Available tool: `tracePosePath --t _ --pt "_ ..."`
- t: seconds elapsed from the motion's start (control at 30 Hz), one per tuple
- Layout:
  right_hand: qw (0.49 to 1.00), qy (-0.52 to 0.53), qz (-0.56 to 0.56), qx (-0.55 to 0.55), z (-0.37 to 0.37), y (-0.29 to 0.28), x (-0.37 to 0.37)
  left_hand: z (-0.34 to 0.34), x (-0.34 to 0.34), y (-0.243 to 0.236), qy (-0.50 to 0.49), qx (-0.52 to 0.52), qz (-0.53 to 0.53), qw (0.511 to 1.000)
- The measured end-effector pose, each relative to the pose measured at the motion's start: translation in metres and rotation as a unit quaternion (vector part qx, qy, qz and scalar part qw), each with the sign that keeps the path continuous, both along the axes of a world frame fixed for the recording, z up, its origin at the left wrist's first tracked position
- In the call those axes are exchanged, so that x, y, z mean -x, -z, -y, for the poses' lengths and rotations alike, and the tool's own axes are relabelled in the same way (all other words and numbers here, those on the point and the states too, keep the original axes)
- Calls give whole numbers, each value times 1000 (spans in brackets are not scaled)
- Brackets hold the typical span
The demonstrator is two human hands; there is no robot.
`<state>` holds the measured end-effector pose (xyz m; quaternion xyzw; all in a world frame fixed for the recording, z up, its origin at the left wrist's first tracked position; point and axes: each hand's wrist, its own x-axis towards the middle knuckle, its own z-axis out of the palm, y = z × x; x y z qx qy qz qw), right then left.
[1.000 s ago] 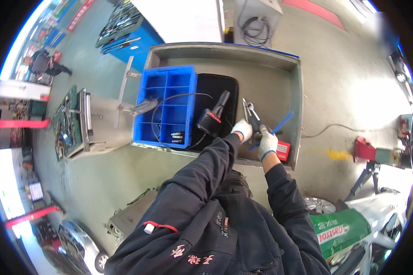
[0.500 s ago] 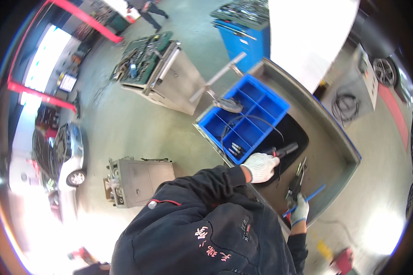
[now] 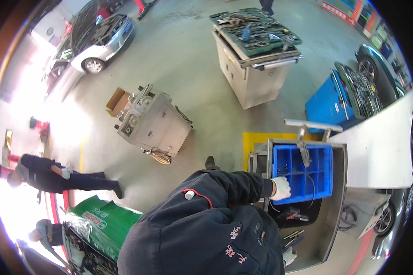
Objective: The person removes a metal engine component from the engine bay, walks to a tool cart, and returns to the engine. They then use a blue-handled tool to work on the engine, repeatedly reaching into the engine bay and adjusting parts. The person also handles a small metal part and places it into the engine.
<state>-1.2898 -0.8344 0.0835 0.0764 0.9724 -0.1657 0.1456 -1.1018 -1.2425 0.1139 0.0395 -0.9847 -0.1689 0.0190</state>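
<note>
My left hand (image 3: 281, 188), in a white knit glove, is at the near left corner of a blue divided bin (image 3: 326, 147). Its fingers curl over the rim; what they grip is hidden. A black tool with a red part (image 3: 293, 214) lies on a black tray (image 3: 313, 211) beside the bin. My right hand (image 3: 289, 255), also gloved and partly behind my body, is closed round a thin blue rod (image 3: 299, 239). Next to it lie dark and metal hand tools (image 3: 289, 236), too small to tell apart. A black cable (image 3: 314, 187) loops across the bin.
The bin sits in a metal-rimmed cart (image 3: 343, 165) with a clamp on an arm (image 3: 304, 151) above it. Tool trolleys, one grey (image 3: 261, 85) and one blue (image 3: 326, 103), stand ahead. A smaller grey cabinet (image 3: 163, 130) is at left. Two people (image 3: 46, 174) work far left.
My view has swung left, bringing the people and a green-covered car into sight. My left hand has moved from beside the black-and-red tool to the bin's corner. That tool now lies free.
</note>
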Motion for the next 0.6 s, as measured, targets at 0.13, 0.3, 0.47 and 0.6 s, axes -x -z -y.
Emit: tracePosePath --t 0.13,0.3,0.47,0.6 --pt "984 -70 -149 73 93 -66 -10 39 -56 -45 42 -115 -68 990" --pt "903 -180 -247 302 297 -136 -81 158 -213 -92 -98 -251 -59 961" --pt "796 -404 -53 449 536 -161 -242 264 -413 -85 -381 -250 -124 881" --pt "673 -612 97 404 698 -158 -397 307 -542 -75 -626 -153 -172 745"
